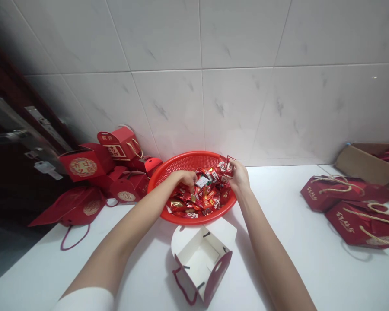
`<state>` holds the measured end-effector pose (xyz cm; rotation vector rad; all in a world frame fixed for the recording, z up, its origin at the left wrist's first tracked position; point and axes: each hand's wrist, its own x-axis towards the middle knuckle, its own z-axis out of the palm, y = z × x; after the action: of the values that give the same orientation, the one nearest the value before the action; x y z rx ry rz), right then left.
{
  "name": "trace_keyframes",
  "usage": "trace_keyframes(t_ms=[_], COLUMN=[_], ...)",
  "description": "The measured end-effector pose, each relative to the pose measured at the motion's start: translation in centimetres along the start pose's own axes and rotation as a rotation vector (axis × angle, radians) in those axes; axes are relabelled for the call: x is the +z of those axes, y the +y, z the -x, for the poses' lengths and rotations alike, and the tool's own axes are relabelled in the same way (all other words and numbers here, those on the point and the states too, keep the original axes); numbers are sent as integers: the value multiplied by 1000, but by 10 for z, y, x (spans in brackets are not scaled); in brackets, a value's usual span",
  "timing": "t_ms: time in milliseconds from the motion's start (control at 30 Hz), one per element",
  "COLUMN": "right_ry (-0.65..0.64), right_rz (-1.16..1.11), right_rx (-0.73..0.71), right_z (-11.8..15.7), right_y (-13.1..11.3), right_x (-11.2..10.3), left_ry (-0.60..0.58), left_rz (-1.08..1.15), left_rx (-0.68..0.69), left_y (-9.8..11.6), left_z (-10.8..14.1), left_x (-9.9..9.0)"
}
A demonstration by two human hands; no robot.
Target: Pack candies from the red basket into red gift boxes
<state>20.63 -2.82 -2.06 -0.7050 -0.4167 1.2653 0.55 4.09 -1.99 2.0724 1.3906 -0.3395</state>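
Note:
A red plastic basket (158, 169) full of wrapped candies (210, 199) stands against the wall. My left hand (185, 179) reaches into it, fingers bent down among the candies; whether it grips one is hidden. At the basket's right rim, my right hand (240, 175) is closed on red-wrapped candies (226, 166). Just in front of the basket sits an open gift box (201, 259), white inside and dark red outside, with a cord handle on its left. I see no candy inside it.
Several red gift boxes (92, 166) are piled at the left, near a dark door with a key (48, 169) in its lock. At the right lie two dark red boxes (363, 222) with rope handles, beside a cardboard box (359, 164). Behind rises a tiled wall (233, 108).

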Motion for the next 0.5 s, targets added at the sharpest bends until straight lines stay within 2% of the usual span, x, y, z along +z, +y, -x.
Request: trace_keyframes(t_ms=[333, 500], right_ry=[-8, -22], right_rz=[-5, 4], right_rx=[11, 9], right_z=[0, -2], right_y=[-2, -1], right_x=[1, -1], left_ry=[-180, -214], left_rz=[10, -65], left_rx=[-54, -87], left_y=[13, 19], left_z=[12, 11], left_x=[1, 4])
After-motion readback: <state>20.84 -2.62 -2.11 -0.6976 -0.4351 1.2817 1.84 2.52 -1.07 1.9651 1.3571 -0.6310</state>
